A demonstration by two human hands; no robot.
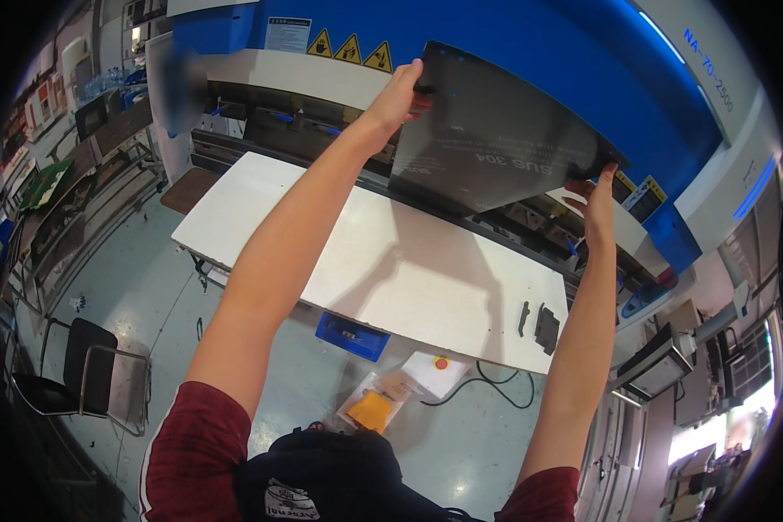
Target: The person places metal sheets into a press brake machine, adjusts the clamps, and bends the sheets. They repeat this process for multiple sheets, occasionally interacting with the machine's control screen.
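My left hand clamps the metal sheet's upper corner; my right hand grips its lower corner. The sheet tilts above the white table.

three yellow triangular warning signs sit on the blue machine front beside a white rectangular label; a clear plastic packet with a yellow card lies on the floor.

Your left hand grips the upper left corner of a dark metal sheet; your right hand grips its lower right corner. The sheet is raised, tilted, before the blue press machine, above the white bench.
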